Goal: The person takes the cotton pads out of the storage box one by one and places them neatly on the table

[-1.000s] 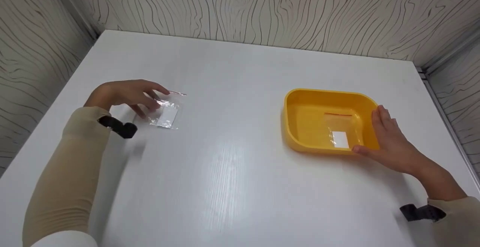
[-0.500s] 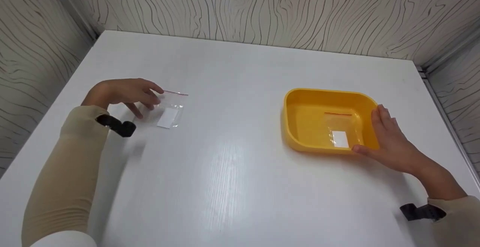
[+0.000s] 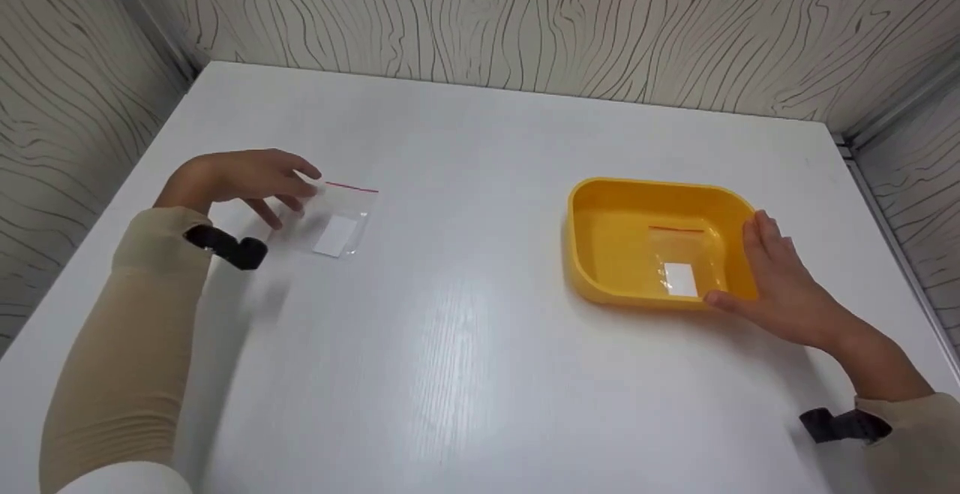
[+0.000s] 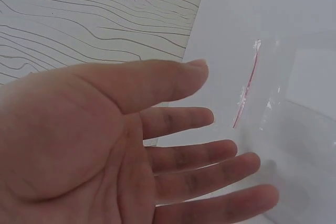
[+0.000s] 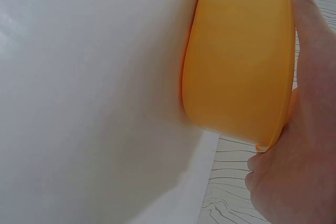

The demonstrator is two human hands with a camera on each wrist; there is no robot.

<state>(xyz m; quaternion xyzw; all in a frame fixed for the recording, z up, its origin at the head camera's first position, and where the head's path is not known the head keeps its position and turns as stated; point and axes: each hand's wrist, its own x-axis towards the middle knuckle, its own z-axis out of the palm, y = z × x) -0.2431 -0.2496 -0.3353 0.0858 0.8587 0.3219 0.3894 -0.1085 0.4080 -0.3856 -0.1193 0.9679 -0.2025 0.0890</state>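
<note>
A clear zip bag (image 3: pixel 351 207) with a red seal line and a white label lies on the table at the left. My left hand (image 3: pixel 259 179) is just left of it, fingers spread and nothing in them; the left wrist view shows the palm with the bag (image 4: pixel 294 114) beyond the fingertips. At the right stands a yellow plastic tub (image 3: pixel 645 300). My right hand (image 3: pixel 784 291) rests against its right front corner, straight fingers along the right side and thumb at the front rim. Inside the tub lies another clear zip bag (image 3: pixel 678 250) with a white label.
The white table (image 3: pixel 457 374) reaches back to a wall panel (image 3: pixel 480 21) with a wood-line pattern. Similar panels flank it on both sides. Each forearm wears a beige sleeve (image 3: pixel 127 344) and a black wrist strap (image 3: pixel 225 246).
My left hand has drawn back from the bag, leftward and slightly away from me, and the bag now lies flatter on the table. My right hand and the tub have stayed put.
</note>
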